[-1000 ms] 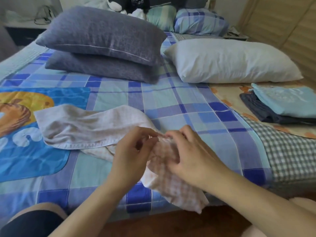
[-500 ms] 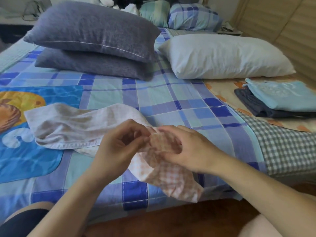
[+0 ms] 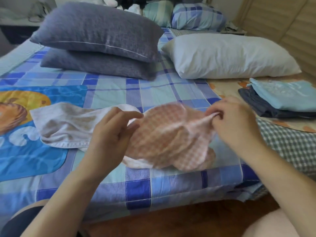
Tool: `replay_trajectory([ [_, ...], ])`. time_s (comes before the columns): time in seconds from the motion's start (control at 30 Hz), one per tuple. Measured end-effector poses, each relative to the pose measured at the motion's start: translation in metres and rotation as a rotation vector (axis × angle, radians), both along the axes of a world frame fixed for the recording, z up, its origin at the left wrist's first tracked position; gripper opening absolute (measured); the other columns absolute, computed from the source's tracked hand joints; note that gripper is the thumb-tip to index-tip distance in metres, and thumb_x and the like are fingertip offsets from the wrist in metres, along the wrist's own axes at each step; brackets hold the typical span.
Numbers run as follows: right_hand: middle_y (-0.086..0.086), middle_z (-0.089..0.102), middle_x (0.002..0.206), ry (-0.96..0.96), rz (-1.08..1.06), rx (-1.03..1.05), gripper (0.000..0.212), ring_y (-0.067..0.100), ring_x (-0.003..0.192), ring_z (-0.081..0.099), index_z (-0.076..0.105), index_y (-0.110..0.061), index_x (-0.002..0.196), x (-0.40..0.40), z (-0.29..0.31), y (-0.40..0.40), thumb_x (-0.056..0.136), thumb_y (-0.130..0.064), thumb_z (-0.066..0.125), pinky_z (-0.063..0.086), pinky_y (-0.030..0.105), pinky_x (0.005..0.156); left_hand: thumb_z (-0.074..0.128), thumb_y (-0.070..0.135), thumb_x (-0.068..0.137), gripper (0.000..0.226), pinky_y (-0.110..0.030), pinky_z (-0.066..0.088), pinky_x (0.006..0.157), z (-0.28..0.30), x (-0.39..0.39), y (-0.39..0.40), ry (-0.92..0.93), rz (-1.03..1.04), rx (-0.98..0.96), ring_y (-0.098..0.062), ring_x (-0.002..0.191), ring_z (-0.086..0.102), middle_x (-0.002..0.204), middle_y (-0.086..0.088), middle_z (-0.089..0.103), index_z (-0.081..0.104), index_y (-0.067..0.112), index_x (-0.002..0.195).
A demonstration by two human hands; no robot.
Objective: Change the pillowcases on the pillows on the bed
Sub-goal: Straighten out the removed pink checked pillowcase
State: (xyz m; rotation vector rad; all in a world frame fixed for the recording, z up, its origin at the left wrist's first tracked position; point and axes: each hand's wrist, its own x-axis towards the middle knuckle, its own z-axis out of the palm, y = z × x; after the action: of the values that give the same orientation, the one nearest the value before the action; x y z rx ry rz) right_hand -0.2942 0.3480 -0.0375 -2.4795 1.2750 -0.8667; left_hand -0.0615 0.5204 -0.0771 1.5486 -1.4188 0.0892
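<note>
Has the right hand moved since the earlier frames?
Yes. The right hand, pinching the pink checked cloth, has moved right, away from the left hand, toward the folded blue stack.

Both hands are holding a pink checked pillowcase [image 3: 169, 132] over the bed [image 3: 136, 189]: left hand [image 3: 111, 134] gripping, right hand [image 3: 234, 120] pinching its edge.

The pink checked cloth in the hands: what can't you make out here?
- Pink checked cloth, head view: motion-blurred; its opening and full shape are unclear.
- Left hand: fingertips hidden in the cloth.
- Lower grey pillow: mostly covered by the upper grey pillow.
- Dark folded cloth: under the light blue one.
</note>
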Motion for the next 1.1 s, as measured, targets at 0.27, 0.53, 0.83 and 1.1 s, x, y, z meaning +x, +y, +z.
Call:
replay_trajectory([
  [0.27,-0.009,0.058,0.059,-0.752,-0.224,0.424,0.039,0.007,0.057,0.053,0.062,-0.023,0.069,0.002,0.025,-0.059,0.08,0.007,0.041,0.042,0.023,0.055,0.065,0.037,0.094,0.003,-0.01,0.035,0.061,-0.008,-0.014,-0.012,-0.041,-0.018,0.175,0.007,0.064,0.054,0.074,0.026,0.059,0.063,0.036,0.092],
  [0.53,0.014,0.059,0.119,0.128,-0.32,0.064,0.038,0.036,0.116,0.053,0.07,-0.017,0.111,-0.015,-0.004,-0.076,0.081,0.001,0.053,0.041,0.035,0.094,0.04,0.058,0.101,0.041,-0.035,0.04,0.046,-0.041,-0.062,-0.008,-0.312,-0.197,0.317,-0.024,0.052,0.051,0.055,0.003,0.051,0.045,0.025,0.077],
  [0.83,-0.01,0.066,0.088,0.236,0.636,0.111,0.013,0.005,0.085,0.058,0.066,-0.021,0.096,0.018,-0.03,0.026,0.092,-0.009,0.061,0.046,0.028,0.082,0.054,0.063,0.086,0.033,-0.033,0.047,0.063,-0.032,-0.052,-0.009,0.042,-0.024,0.296,-0.012,0.068,0.057,0.071,0.012,0.062,0.059,0.034,0.101],
  [1.1,0.004,0.061,0.062,-0.232,0.488,0.036,0.011,0.023,0.058,0.055,0.079,-0.019,0.088,0.005,0.02,0.014,0.093,-0.019,0.069,0.039,0.027,0.053,0.053,0.004,0.075,0.041,-0.035,0.046,0.076,-0.022,0.012,-0.026,0.095,0.468,0.097,-0.025,0.094,0.06,0.104,-0.002,0.064,0.07,0.017,0.109],
])
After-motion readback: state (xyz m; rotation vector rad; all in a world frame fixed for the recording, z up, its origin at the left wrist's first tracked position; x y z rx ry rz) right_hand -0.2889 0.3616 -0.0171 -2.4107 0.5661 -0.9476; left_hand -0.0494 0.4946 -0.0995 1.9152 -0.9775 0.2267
